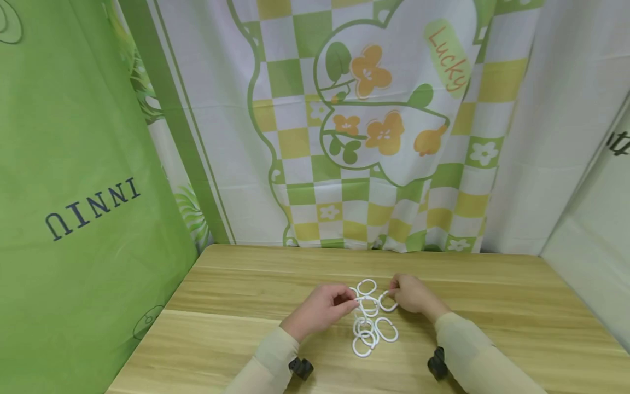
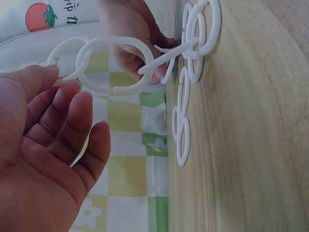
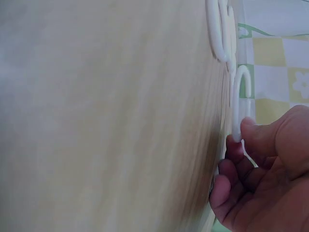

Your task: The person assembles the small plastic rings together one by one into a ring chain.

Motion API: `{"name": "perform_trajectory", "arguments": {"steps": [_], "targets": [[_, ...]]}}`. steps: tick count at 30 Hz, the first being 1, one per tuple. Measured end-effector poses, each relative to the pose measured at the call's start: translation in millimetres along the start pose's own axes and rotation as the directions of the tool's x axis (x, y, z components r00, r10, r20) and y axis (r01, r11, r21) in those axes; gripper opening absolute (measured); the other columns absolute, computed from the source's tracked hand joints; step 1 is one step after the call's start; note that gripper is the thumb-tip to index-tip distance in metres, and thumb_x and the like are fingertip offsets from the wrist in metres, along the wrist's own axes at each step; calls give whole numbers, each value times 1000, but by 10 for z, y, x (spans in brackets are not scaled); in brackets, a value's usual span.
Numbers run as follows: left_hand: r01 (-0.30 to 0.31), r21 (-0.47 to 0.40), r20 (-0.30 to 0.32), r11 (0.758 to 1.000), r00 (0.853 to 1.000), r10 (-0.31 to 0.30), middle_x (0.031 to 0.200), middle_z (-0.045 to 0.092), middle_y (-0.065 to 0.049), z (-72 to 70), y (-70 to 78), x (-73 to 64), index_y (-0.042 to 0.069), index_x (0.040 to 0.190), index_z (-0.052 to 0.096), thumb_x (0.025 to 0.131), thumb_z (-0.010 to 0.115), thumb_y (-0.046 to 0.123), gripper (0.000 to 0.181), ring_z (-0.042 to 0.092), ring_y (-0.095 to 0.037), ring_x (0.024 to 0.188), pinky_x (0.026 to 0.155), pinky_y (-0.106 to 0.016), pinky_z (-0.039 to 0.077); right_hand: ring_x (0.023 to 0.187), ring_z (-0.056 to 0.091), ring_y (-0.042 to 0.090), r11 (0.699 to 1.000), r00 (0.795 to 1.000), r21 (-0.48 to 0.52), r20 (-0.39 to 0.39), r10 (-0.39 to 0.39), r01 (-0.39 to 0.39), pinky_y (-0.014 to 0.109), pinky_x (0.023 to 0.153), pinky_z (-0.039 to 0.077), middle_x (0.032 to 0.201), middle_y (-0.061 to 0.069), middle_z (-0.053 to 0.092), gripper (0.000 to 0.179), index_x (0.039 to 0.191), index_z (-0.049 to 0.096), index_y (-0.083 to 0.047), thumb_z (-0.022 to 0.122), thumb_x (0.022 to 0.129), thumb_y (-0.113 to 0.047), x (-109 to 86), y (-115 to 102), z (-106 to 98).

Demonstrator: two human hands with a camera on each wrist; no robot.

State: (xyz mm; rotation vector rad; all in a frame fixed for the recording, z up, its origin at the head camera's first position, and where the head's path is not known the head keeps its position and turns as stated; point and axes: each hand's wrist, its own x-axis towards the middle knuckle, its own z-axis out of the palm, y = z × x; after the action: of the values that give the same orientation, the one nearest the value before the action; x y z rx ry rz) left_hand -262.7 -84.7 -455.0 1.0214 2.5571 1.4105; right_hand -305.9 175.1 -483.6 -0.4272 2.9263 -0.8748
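White oval rings with a small gap in each lie in a loose cluster on the wooden table. My left hand (image 1: 322, 307) pinches one white ring (image 2: 67, 43) between thumb and index finger. Linked through it hangs a second ring (image 2: 116, 40), and a third slants from that toward the pile (image 2: 198, 53), raised off the table. To the right of the cluster my right hand (image 1: 412, 294) pinches a single split ring (image 3: 236, 106) by its end, close over the tabletop. A separate ring (image 1: 386, 330) lies at the pile's near right.
The wooden table (image 1: 236, 306) reaches back to a checked green and yellow curtain (image 1: 354, 191). Green cloth (image 1: 88, 137) hangs along the left side, and a pale panel (image 1: 595, 246) stands at the right. Black wrist cameras (image 1: 301, 369) sit under both forearms.
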Motion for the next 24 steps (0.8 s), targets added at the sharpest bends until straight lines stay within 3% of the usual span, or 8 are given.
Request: {"name": "perform_trajectory", "arguments": {"steps": [13, 18, 24], "targets": [[-16, 11, 13, 1000, 1000, 16, 76, 60, 13, 12, -21, -5, 15, 90, 70, 95, 66, 19, 7, 51, 0, 66, 59, -18, 45, 73, 52, 16, 990, 995, 128, -90, -51, 63, 34, 67, 45, 78, 1, 58, 8, 90, 61, -2, 62, 94, -9, -257, -123, -132], [-9, 21, 10, 1000, 1000, 9, 77, 60, 13, 12, -10, -8, 16, 91, 71, 96, 66, 22, 9, 51, 0, 65, 59, -19, 46, 69, 50, 15, 979, 989, 175, -122, -82, 103, 30, 61, 43, 77, 2, 58, 7, 90, 61, -4, 60, 95, -8, -350, -183, -241], [-11, 28, 13, 1000, 1000, 11, 77, 60, 13, 13, -3, -4, 14, 91, 70, 95, 67, 20, 8, 51, 0, 66, 59, -19, 47, 70, 50, 14, 971, 988, 208, -123, -93, 117, 29, 61, 43, 80, 3, 60, 4, 93, 63, -5, 63, 95, -9, -445, -310, -325]]}}
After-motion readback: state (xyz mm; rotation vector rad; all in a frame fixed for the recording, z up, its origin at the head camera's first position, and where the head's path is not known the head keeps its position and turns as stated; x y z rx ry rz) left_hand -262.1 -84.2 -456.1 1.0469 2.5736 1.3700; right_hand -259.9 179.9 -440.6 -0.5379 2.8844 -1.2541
